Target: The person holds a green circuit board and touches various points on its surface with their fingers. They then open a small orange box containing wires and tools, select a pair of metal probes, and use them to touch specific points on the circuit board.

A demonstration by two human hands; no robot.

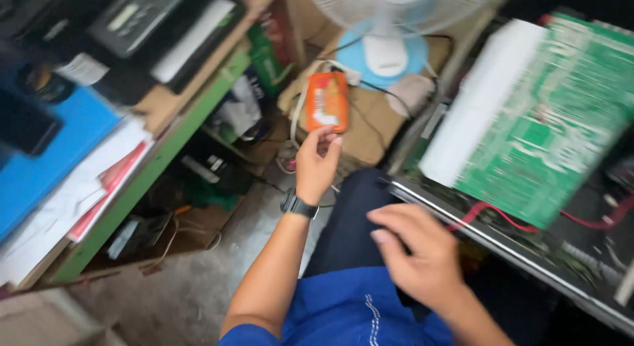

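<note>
The orange packet [326, 102] lies flat on a cardboard box [370, 125] on the floor ahead of you, just in front of the blue base of a standing fan [384, 52]. Your left hand [316, 162] reaches toward it, its fingers [325, 136] curled loosely at the packet's near edge; the blur leaves it unclear whether they touch it, and the grip is apart, closed on nothing. A black watch [298, 205] sits on that wrist.

Your right hand [416, 250] hovers lower, over your dark trousers, fingers spread and empty, just beside the metal edge of an opened machine chassis [502, 243]. A green circuit board [561, 115] lies tilted on that chassis, with red wires [492, 214] running beneath it.

To your left, a green-edged table [158, 154] carries a blue folder [59, 154], loose papers [66, 201] and dark equipment.
</note>
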